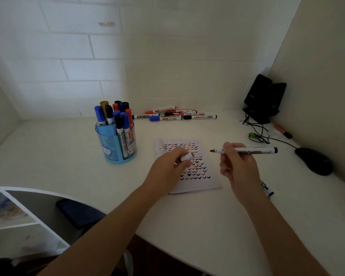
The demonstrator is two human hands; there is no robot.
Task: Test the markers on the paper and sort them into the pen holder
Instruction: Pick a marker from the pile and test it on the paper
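Bare desk at centre left offers open passage; the pen holder, loose markers at upper centre, and mouse and cables at right crowd the rest

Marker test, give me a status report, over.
Right hand grips uncapped marker, tip off the paper. Left hand holds cap over paper. Pen holder part-filled, more markers lying behind. Nothing in the way.

bare forearms; bare left hand, right hand
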